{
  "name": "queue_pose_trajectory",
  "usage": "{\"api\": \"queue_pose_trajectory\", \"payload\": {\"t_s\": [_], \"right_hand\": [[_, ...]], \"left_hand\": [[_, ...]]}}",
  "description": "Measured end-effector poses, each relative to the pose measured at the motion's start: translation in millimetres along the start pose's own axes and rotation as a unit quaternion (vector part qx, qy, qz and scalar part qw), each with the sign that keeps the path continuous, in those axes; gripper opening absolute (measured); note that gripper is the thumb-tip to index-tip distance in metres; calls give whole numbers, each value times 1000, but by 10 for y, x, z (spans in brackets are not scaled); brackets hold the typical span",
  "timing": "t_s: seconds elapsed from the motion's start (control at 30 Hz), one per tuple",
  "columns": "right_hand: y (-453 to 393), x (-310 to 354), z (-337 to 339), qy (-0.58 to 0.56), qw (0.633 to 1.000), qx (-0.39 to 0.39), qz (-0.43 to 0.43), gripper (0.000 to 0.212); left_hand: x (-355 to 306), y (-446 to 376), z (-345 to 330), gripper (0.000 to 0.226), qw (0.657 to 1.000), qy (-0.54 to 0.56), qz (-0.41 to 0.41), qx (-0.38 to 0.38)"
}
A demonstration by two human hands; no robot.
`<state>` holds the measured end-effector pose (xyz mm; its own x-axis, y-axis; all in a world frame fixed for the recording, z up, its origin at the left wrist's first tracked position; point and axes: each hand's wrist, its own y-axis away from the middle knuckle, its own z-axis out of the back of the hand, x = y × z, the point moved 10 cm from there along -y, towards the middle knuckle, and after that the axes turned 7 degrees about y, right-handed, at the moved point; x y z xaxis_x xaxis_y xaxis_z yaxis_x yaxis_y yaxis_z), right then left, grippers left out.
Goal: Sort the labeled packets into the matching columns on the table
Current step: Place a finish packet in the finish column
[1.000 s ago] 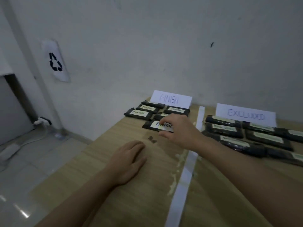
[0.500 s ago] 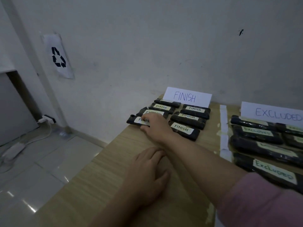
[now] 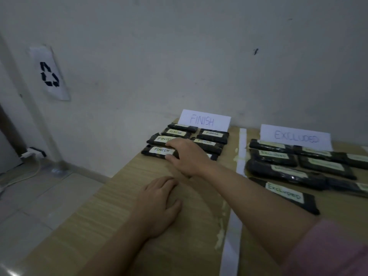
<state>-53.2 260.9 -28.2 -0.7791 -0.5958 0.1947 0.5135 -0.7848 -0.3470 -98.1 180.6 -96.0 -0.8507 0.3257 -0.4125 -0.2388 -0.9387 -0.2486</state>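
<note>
Now the right hand (image 3: 187,156) has slid to the worktop's (image 3: 139,196) far-left corner, pinching the nearest FINISH packet (image 3: 157,151) straight, so sorting looks nearly done.

i've got just the one view, the wide-angle camera on the person's head, looking forward and down over both forearms, with the left hand (image 3: 159,204) close below the lens and the right hand (image 3: 187,156) stretched further out ahead of it. it faces the white wall (image 3: 179,56) beyond the hands, near enough that the finish sign (image 3: 204,120) just past the right hand reads plainly. the wide lens also takes in the excluded sign (image 3: 295,137) off to the right of both hands and the floor (image 3: 39,196) to their left.
</note>
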Motion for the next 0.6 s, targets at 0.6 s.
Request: {"api": "queue_pose_trajectory", "payload": {"t_s": [0.6], "right_hand": [[2727,-1301,1876,100,986,-20,-129,30]], "left_hand": [[-2450,-10,-446,79,970,4,-235,59]]}}
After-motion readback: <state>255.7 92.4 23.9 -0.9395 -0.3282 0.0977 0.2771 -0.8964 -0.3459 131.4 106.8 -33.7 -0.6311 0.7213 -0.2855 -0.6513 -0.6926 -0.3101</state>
